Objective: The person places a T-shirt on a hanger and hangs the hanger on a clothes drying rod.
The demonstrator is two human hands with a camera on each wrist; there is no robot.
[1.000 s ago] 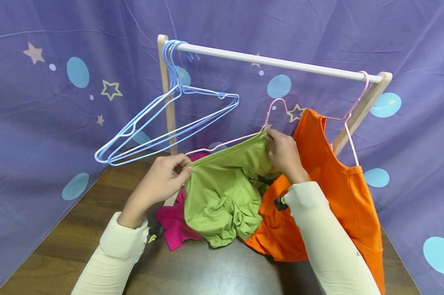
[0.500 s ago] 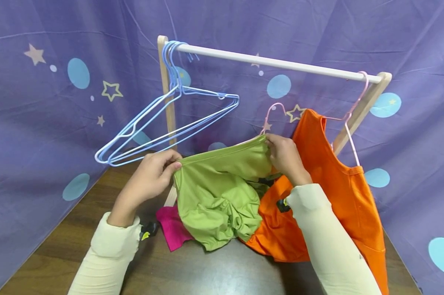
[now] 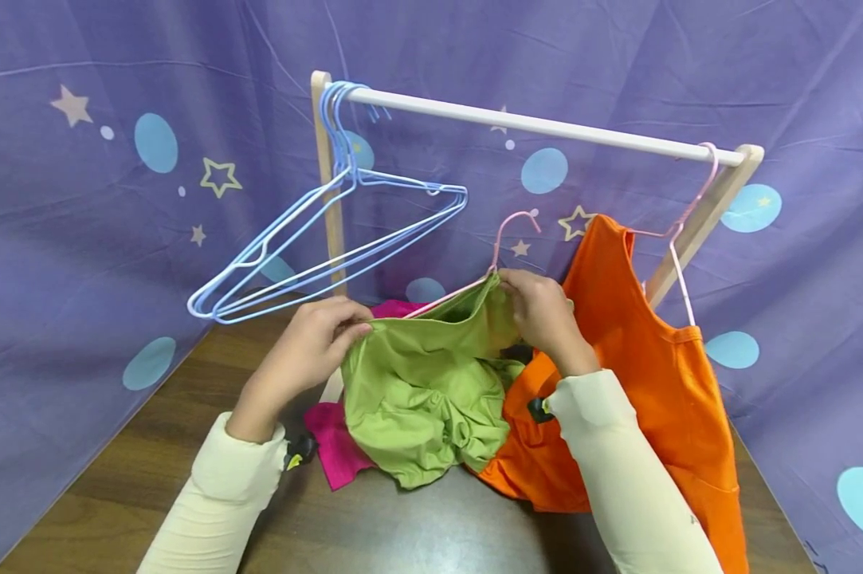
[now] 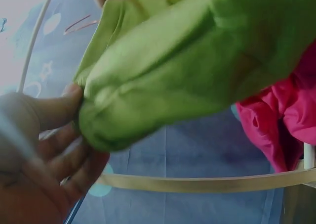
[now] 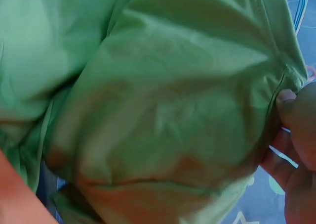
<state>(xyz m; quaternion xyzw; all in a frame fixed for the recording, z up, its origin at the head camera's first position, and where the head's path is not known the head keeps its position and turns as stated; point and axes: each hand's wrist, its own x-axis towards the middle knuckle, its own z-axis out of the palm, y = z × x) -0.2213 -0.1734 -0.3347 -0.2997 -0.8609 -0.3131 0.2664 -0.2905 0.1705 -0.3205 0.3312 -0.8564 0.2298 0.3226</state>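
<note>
Left fingers, right fingers pinching green garment; pink hanger alongside, star-printed curtain behind

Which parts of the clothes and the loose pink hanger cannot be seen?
Head view: lower part of the loose pink hanger, hidden by the green garment.
Head view: much of the magenta garment, behind the green one.
Head view: lower right part of the orange garment, cut off by the bottom edge.

The left grip and right grip (held well apart) both pinch.
</note>
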